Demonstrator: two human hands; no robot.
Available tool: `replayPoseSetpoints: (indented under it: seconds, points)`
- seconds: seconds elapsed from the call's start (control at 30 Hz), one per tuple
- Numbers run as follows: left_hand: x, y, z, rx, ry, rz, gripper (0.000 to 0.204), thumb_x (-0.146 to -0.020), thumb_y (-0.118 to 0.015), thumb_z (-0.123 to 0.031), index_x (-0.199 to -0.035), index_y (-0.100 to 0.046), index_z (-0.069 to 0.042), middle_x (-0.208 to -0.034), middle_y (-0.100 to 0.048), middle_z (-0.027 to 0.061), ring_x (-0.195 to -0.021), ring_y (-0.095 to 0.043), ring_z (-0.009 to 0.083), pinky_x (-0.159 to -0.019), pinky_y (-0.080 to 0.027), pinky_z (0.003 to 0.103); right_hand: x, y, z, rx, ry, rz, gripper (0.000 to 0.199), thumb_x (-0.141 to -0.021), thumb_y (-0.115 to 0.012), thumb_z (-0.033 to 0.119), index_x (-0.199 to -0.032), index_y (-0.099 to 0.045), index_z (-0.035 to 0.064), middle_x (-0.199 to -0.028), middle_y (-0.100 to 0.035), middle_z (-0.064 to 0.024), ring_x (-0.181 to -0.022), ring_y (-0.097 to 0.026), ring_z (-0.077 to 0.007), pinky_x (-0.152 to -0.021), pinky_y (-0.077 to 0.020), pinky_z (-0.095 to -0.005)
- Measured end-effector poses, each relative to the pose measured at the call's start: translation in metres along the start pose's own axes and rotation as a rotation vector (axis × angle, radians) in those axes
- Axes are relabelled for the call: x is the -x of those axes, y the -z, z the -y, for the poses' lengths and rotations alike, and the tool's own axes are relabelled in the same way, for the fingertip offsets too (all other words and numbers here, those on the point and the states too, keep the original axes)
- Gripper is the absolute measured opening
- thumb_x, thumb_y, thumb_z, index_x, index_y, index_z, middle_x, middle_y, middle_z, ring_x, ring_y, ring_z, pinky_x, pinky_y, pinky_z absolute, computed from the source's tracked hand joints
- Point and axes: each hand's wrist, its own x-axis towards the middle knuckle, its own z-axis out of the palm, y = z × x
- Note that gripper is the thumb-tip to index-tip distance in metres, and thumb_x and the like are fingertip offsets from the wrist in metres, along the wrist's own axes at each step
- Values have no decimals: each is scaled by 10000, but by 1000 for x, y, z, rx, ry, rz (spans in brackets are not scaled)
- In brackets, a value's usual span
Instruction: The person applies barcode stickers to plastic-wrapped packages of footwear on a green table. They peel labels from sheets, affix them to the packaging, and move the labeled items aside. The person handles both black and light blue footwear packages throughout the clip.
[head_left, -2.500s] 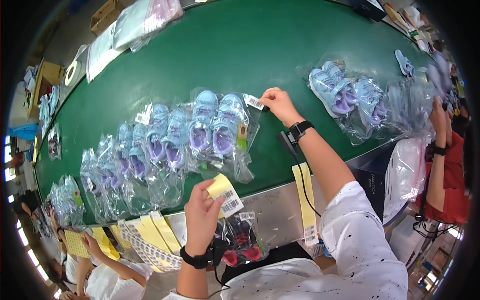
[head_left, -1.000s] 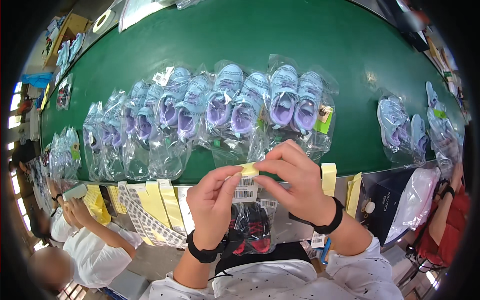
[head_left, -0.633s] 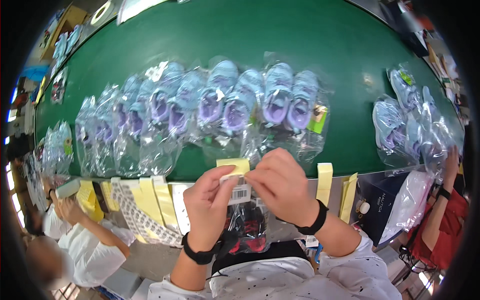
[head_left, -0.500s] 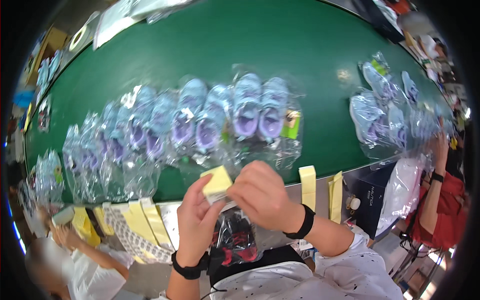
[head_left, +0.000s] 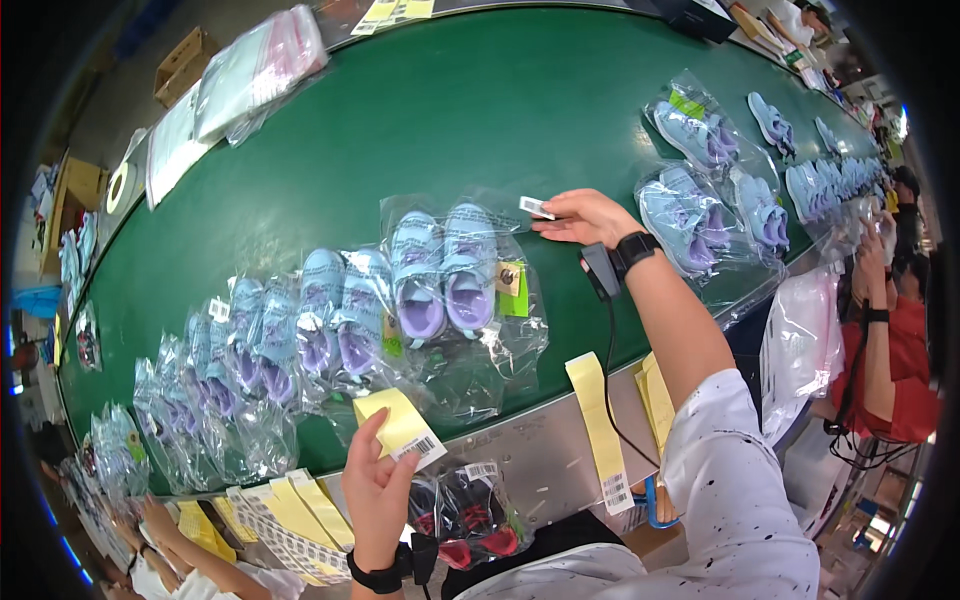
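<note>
My left hand pinches a yellow label strip with barcodes printed at its lower end. Stretched out over the green table, my right hand grips a small white barcode sticker between thumb and fingers. Just left of that sticker lies a pair of light blue shoes with purple linings, in a clear plastic bag. A green hang tag shows beside the pair. More bagged blue shoes run in a row toward the left. Both wrists carry black bands.
Yellow label strips hang over the metal table edge. Bagged black-and-red shoes lie below it. More blue shoes are on the right, near a co-worker in red. Plastic bags sit at the far left; another co-worker's arms show lower left.
My right hand has left the yellow label strip and reached far and right, carrying a white sticker. My left hand keeps the strip, lower in view. The whole view has shifted.
</note>
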Motion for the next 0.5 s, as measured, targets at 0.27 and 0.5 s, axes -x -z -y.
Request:
replayPoseSetpoints:
  seconds: [0.27,0.5]
  points:
    - [-5,-20,-4,9,-3,-14,602,-843,-575,134,-1411,-408,25,-1323,-536,178,-864,-638,84,-715,-488,178,-33,-24,10,44,-35,47,189,-872,-705,71,-1016,-609,-5,-1002,-691,-139,-939,-698,-242,-783,-573,-339]
    - [-7,-25,4,12,-12,-1,610,-841,-577,135,-1414,-404,21,-1336,-534,174,-902,-651,101,-747,-499,185,-37,-36,-6,187,197,-130,145,-814,-729,23,-867,-594,18,-766,-660,-79,-639,-643,-144,-590,-556,-286]
